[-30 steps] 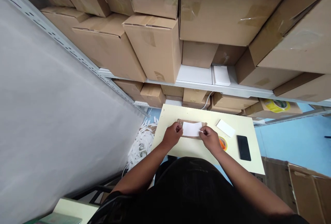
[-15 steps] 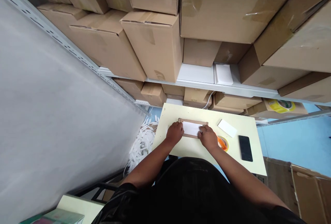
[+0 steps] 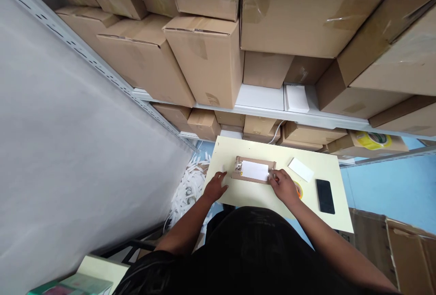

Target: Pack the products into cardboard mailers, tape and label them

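Observation:
A small brown cardboard package lies on the cream table, with a white paper flat on top. Shiny clear film covers its left end. To the left of the package, my left hand hovers low over the table's edge, fingers apart and nothing in them. At the package's right end my right hand has its fingertips pinched together; what they hold is too small to make out. Partly hidden behind this hand is a roll of tape with yellow and orange showing.
A white block-like stack and a black phone lie on the table's right side. Shelves of cardboard boxes rise behind. White paper strips are heaped on the floor at left. An open carton stands at lower right.
My left hand has let go of the package's left end and moved left and down, uncovering the shiny film. My right hand has shifted slightly right, its fingers at the package's right end.

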A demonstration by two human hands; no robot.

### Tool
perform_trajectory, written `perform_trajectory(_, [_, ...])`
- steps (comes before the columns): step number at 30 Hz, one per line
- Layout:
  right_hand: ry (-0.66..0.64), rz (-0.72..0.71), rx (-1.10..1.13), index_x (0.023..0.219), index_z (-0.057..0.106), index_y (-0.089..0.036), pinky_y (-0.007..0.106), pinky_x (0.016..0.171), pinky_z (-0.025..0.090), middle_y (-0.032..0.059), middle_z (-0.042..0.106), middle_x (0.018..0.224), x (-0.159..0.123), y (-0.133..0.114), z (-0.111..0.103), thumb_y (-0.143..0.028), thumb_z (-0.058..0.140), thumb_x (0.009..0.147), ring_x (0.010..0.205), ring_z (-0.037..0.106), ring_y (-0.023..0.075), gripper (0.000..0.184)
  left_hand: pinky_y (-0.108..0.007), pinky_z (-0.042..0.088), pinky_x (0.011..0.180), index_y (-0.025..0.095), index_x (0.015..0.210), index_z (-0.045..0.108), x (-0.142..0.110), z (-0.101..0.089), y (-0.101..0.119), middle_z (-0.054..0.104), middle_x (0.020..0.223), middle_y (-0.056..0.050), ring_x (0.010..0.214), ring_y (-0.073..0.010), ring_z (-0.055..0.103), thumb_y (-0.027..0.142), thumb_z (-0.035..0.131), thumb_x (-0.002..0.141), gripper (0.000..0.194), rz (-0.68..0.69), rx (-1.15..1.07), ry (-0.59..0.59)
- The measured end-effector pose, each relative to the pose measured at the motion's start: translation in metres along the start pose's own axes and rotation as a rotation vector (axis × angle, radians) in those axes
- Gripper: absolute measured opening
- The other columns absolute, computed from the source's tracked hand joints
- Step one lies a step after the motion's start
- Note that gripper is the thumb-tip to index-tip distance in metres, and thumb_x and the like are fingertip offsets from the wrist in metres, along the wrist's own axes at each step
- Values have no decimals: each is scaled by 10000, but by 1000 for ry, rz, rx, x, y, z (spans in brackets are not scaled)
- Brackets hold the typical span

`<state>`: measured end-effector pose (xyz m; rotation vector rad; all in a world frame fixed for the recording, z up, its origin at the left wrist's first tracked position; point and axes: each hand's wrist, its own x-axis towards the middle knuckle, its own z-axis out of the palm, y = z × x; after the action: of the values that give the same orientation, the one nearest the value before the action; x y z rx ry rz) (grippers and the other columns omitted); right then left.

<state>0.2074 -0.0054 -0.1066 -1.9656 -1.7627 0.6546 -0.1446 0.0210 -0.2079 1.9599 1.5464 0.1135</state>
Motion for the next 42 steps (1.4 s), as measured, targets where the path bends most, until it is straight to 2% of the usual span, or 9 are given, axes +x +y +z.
perform_trajectory(8, [-2, 32, 36, 1092, 740, -226, 346, 792, 502, 80, 690, 1020, -9, -7, -10, -409, 532, 946, 867, 642, 239, 313, -436, 481, 1036, 155, 1191, 687, 3, 18, -16, 610, 1241, -159, 1133, -304, 601, 240, 546, 952, 290, 44, 273, -42])
perform_trajectory(12, [-2, 27, 37, 1075, 727, -221, 342, 787, 501, 73, 687, 1022, -10, -5, -14, -389, 536, 935, 850, 644, 230, 290, -420, 475, 1011, 132, 1044, 702, 8, 13, -28, 644, 1127, -174, 1099, -298, 616, 92, 449, 946, 274, -35, 358, -27])
perform_trajectory(22, [-2, 21, 73, 981, 717, -229, 342, 780, 504, 64, 679, 959, -10, -7, -14, -411, 529, 957, 835, 644, 230, 262, -388, 475, 952, 147, 1143, 659, -24, -52, -101, 661, 1129, -184, 1085, -307, 633, 7, 402, 877, 394, -285, 406, 52])
perform_trajectory(28, [-2, 35, 86, 954, 717, -238, 324, 781, 497, 56, 694, 974, -13, -6, -11, -374, 541, 929, 863, 659, 222, 223, -438, 504, 920, 148, 1198, 637, -44, -78, -128, 623, 1269, -202, 1136, -359, 617, 143, 485, 883, 350, -582, 363, 165])
perform_trajectory(31, [20, 93, 102, 955, 710, -238, 332, 771, 493, 58, 701, 996, -15, 1, -8, -399, 537, 915, 849, 659, 225, 239, -429, 508, 990, 158, 1143, 658, -31, -77, -103, 663, 1239, -179, 1122, -321, 651, 247, 527, 898, 292, -489, 88, 246])
perform_trajectory(34, [52, 207, 169, 1003, 695, -235, 355, 769, 496, 61, 715, 998, -15, 12, -3, -444, 531, 906, 846, 665, 242, 283, -393, 530, 1004, 177, 1066, 690, -12, -64, -55, 719, 1187, -133, 1085, -274, 692, 363, 524, 938, 280, -280, -218, 219])
perform_trajectory(36, [39, 283, 237, 1027, 679, -234, 366, 775, 500, 57, 726, 984, -14, 16, 2, -499, 532, 906, 858, 675, 255, 326, -345, 559, 959, 212, 1164, 673, 0, -52, -16, 725, 1234, -94, 1087, -232, 706, 461, 491, 977, 360, -215, -289, 200])
perform_trajectory(39, [13, 352, 294, 1068, 660, -223, 367, 789, 503, 66, 729, 1024, -7, 15, 13, -596, 552, 887, 883, 686, 260, 428, -358, 545, 990, 203, 1356, 584, 17, -38, 39, 655, 1391, -131, 1232, -248, 660, 511, 521, 980, 490, -122, -554, 183])
perform_trajectory(42, [7, 405, 302, 1079, 652, -199, 344, 751, 489, 79, 723, 994, 7, 7, 23, -644, 565, 864, 848, 676, 247, 502, -385, 527, 1008, 185, 1464, 495, 33, -32, 78, 565, 1500, -170, 1315, -286, 603, 516, 609, 939, 632, -141, -598, 157])
